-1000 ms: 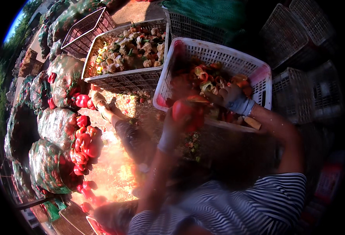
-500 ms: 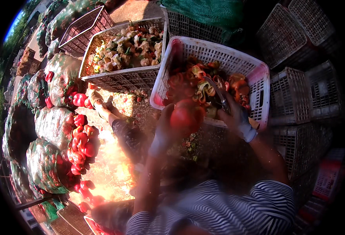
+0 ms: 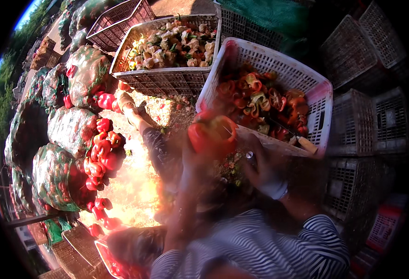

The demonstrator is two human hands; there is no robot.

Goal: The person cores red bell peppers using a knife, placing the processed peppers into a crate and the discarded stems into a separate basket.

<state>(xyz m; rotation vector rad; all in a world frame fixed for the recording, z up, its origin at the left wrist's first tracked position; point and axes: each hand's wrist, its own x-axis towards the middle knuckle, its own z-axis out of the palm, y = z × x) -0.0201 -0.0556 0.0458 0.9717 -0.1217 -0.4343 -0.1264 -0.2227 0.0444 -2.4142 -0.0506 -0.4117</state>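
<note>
My left hand (image 3: 191, 160), blurred, holds up a large red bell pepper (image 3: 211, 135) with its hollow opening turned toward my right hand. Just right of and below the pepper is my right hand (image 3: 264, 174), fingers curled around a curved knife. Only a bright metal bit of the knife (image 3: 249, 155) shows plainly; its blade is not clear. Right beyond both hands stands a white plastic crate (image 3: 323, 104) stained red, with cut pepper pieces (image 3: 255, 95) inside. Across its near right rim lies a knife with a wooden handle (image 3: 308, 144).
A crate of pale pepper cores (image 3: 181, 46) stands at the far left of the white crate. Green net sacks of peppers (image 3: 56, 172) and loose red peppers (image 3: 103, 153) line the left. Stacked crates (image 3: 348, 125) rise on the right. Another person's foot (image 3: 126, 101) is near the cores.
My right hand has come down and toward me, away from the crate. The pepper's opening now faces right. The view has shifted, so the crates appear farther right and higher.
</note>
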